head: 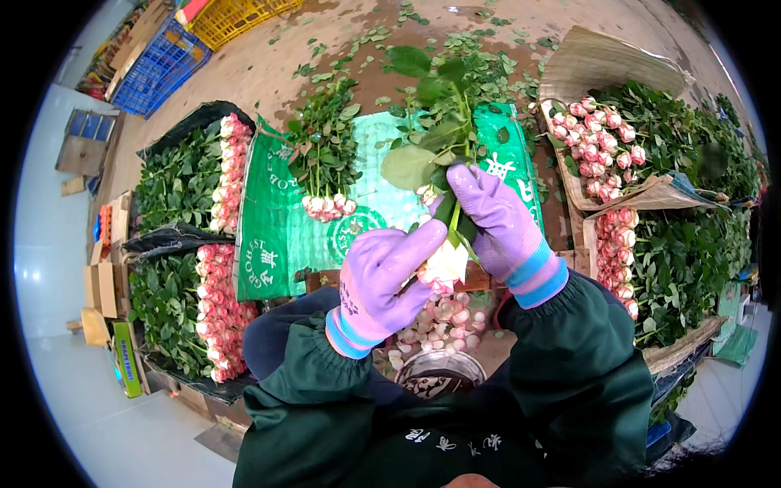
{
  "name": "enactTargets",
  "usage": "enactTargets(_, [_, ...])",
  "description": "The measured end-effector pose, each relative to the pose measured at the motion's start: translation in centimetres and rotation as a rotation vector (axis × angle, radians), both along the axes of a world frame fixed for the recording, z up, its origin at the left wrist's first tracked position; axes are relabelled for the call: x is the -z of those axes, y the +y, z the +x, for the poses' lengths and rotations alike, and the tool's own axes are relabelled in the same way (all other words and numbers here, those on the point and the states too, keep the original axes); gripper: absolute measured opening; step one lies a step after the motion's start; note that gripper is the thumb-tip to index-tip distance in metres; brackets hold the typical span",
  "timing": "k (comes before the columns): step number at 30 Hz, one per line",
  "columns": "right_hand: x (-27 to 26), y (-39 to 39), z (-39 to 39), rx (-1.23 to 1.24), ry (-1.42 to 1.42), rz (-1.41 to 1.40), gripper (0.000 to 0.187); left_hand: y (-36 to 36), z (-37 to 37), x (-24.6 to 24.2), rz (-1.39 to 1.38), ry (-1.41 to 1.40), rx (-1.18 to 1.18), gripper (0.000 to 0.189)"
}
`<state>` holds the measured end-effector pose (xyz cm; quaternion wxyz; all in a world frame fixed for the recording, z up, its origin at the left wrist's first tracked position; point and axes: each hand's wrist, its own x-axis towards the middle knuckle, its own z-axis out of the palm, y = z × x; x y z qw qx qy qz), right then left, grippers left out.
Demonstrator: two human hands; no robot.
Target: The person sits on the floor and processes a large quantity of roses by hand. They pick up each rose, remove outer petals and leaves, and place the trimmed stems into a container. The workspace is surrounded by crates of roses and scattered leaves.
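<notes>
Both my hands wear lilac rubber-coated gloves with blue-striped cuffs. My right hand (497, 219) grips the leafy stem of a white and pink rose (444, 266), whose bloom points down towards me. At the left side of that bloom is my left hand (390, 274), its thumb and fingers around the outer petals; whether they pinch a petal cannot be told. Beneath lies a green and pale woven plastic sheet (378, 140). A small bunch of roses (328, 207) rests on it, blooms towards me. More blooms lie partly hidden behind my right hand.
Stacked rose bunches stand left (226, 305) and right (616, 244), separated by dark and tan wraps. Loose petals (451, 320) and a metal basin (442, 366) are below my hands. Cut leaves (476, 61) litter the wet floor ahead. Blue (158, 73) and yellow crates (235, 21) stand far left.
</notes>
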<state>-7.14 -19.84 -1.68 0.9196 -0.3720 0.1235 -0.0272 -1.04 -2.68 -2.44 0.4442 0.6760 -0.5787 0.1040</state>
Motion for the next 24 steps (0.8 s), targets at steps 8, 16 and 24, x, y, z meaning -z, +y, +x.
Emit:
enactTargets(8, [0.9, -0.7, -0.5, -0.061, -0.122, 0.065, 0.027, -1.2, -1.6, -1.0, -0.087, 0.271, -0.016, 0.052])
enactTargets(16, [1.6, -2.7, -0.4, 0.024, -0.041, -0.210, 0.028, -1.6, -0.4, -0.4, 0.169, 0.286, 0.064, 0.036])
enactTargets(24, [-2.1, -13.7, -3.1, 0.631, 0.260, -0.781, 0.045, -1.9, -1.0, 1.2, 0.352, 0.221, -0.025, 0.023])
